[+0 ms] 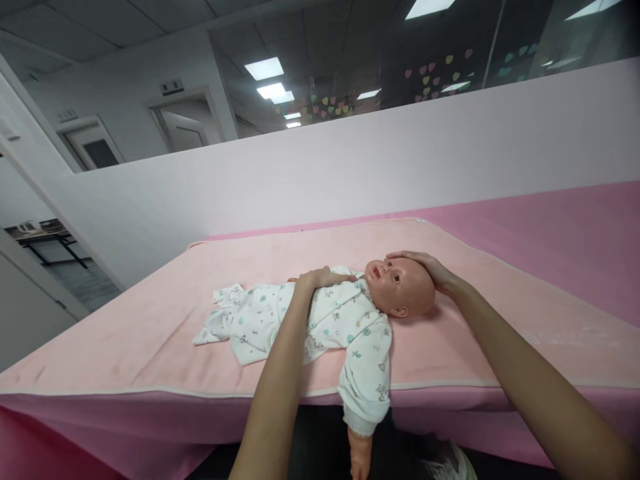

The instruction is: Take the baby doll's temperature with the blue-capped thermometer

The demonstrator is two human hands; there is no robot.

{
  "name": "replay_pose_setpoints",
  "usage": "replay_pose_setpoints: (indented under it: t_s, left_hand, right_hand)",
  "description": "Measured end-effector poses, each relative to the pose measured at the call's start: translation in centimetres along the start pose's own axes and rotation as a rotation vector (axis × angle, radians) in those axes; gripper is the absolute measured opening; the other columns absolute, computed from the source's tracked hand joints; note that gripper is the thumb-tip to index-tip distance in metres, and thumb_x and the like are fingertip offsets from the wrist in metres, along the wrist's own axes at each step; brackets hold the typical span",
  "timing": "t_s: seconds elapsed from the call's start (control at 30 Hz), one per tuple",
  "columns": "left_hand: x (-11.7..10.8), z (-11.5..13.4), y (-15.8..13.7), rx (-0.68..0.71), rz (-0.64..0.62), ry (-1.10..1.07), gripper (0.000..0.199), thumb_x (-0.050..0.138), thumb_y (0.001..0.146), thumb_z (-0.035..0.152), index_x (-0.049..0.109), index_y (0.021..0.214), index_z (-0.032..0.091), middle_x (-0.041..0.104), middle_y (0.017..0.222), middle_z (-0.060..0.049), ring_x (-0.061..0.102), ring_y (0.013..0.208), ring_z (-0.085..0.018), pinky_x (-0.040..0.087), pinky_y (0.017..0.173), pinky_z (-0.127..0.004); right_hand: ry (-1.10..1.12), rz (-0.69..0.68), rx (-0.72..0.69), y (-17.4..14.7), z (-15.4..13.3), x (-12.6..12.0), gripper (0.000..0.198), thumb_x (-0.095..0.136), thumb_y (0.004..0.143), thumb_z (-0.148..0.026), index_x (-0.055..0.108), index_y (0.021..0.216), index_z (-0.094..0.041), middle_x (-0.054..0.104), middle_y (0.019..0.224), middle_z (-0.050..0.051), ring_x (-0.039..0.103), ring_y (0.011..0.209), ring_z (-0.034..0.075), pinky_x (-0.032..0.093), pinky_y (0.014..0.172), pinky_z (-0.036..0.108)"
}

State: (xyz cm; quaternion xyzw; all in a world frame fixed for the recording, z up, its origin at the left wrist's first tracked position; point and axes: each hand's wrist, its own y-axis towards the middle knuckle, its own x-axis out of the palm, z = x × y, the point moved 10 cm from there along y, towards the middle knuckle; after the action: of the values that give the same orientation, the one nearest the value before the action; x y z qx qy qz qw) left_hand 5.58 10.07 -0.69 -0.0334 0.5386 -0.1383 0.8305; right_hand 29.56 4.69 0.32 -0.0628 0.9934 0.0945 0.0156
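Well, right hand [424, 263] on doll [337, 323].

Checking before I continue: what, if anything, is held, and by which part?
A firm hold cannot be told: the right hand cups the crown and far side of the doll's head, and the left hand lies over its chest.

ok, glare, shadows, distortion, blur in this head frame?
Head view: ceiling lights glare in the glass panel; soft shadow beside the doll's head; doorways lean, perhaps lens distortion or camera tilt; left hand and right hand fairly sharp.
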Motion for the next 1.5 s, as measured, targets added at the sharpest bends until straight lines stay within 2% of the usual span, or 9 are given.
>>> replay_pose_setpoints:
  t_s: [0.1, 0.23, 0.67, 0.83, 0.93, 1.07, 1.3, 1.37, 1.5]
  left_hand:
    - [0.4, -0.3, -0.9, -0.118, -0.059, 0.098, 0.093, 0.049, 0.049, 0.077, 0.043, 0.128, 0.027, 0.039, 0.136, -0.013, 0.027, 0.123, -0.048, 0.019, 0.092, -0.065]
    - [0.1, 0.6, -1.9, -0.119, -0.044, 0.153, 0.091, 0.037, 0.056, 0.079, 0.038, 0.131, 0.027, 0.036, 0.138, -0.013, 0.027, 0.123, -0.048, 0.019, 0.09, -0.067]
    - [0.4, 0.2, -1.6, -0.12, -0.071, 0.152, 0.091, 0.045, 0.053, 0.076, 0.039, 0.13, 0.029, 0.035, 0.139, -0.009, 0.024, 0.125, -0.047, 0.014, 0.094, -0.067]
    - [0.3, 0.1, -1.5, -0.091, -0.048, 0.064, 0.094, 0.054, 0.05, 0.072, 0.041, 0.13, 0.025, 0.036, 0.138, -0.013, 0.025, 0.124, -0.048, 0.011, 0.095, -0.065]
    - [0.1, 0.2, -1.6, -0.08, -0.038, 0.041, 0.093, 0.055, 0.049, 0.07, 0.041, 0.129, 0.024, 0.036, 0.138, -0.014, 0.023, 0.125, -0.048, 0.013, 0.095, -0.063]
    - [0.0, 0.1, -1.7, -0.079, -0.022, 0.028, 0.092, 0.055, 0.049, 0.071, 0.044, 0.127, 0.023, 0.038, 0.136, -0.015, 0.023, 0.125, -0.048, 0.016, 0.094, -0.062]
    - [-0.1, 0.2, -1.8, -0.079, -0.024, 0.033, 0.092, 0.055, 0.048, 0.071, 0.044, 0.127, 0.024, 0.038, 0.137, -0.015, 0.021, 0.126, -0.048, 0.014, 0.095, -0.063]
    - [0.0, 0.2, -1.8, -0.075, -0.029, 0.043, 0.095, 0.055, 0.048, 0.072, 0.042, 0.128, 0.024, 0.037, 0.137, -0.016, 0.02, 0.126, -0.048, 0.012, 0.095, -0.064]
    - [0.1, 0.2, -1.7, -0.081, -0.03, 0.053, 0.096, 0.054, 0.048, 0.073, 0.041, 0.129, 0.024, 0.037, 0.136, -0.017, 0.021, 0.125, -0.048, 0.011, 0.094, -0.065]
  right_hand:
    - [-0.008, 0.008, 0.0, 0.0, -0.1, -0.1, 0.031, 0.056, 0.074, -0.045, 0.069, 0.091, -0.022, 0.062, 0.113, 0.002, 0.05, 0.11, 0.026, 0.04, 0.094, 0.035]
    - [0.017, 0.0, 0.04, -0.1, 0.1, 0.0, 0.033, 0.055, 0.074, -0.046, 0.068, 0.093, -0.022, 0.062, 0.112, 0.003, 0.052, 0.109, 0.026, 0.041, 0.092, 0.034]
    - [0.134, -0.022, 0.264, -1.1, 2.2, 0.5, 0.038, 0.053, 0.075, -0.049, 0.065, 0.093, -0.018, 0.069, 0.093, 0.007, 0.063, 0.09, 0.027, 0.051, 0.077, 0.034]
    - [0.132, -0.056, 0.194, -0.6, 1.7, 0.8, 0.036, 0.051, 0.076, -0.047, 0.066, 0.097, -0.021, 0.066, 0.105, 0.005, 0.06, 0.098, 0.027, 0.048, 0.084, 0.035]
    - [0.108, -0.024, 0.124, -0.3, 1.2, 0.1, 0.033, 0.055, 0.075, -0.043, 0.066, 0.098, -0.022, 0.063, 0.111, 0.003, 0.054, 0.108, 0.027, 0.044, 0.091, 0.036]
    - [0.213, 0.018, 0.037, 0.1, 0.5, -1.0, 0.031, 0.053, 0.075, -0.041, 0.065, 0.098, -0.022, 0.063, 0.111, 0.005, 0.049, 0.114, 0.027, 0.039, 0.097, 0.04]
    - [0.299, 0.341, -0.157, 0.1, -0.4, -5.0, 0.026, 0.054, 0.074, -0.042, 0.064, 0.091, -0.026, 0.062, 0.113, 0.002, 0.053, 0.11, 0.024, 0.04, 0.096, 0.039]
    - [0.231, 0.256, -0.142, 0.2, -0.6, -3.8, 0.029, 0.051, 0.075, -0.045, 0.065, 0.091, -0.025, 0.062, 0.112, 0.003, 0.053, 0.109, 0.025, 0.041, 0.094, 0.038]
    - [0.067, -0.011, 0.041, 0.0, 0.4, 0.2, 0.035, 0.053, 0.073, -0.049, 0.068, 0.086, -0.02, 0.067, 0.102, 0.006, 0.058, 0.101, 0.028, 0.045, 0.087, 0.036]
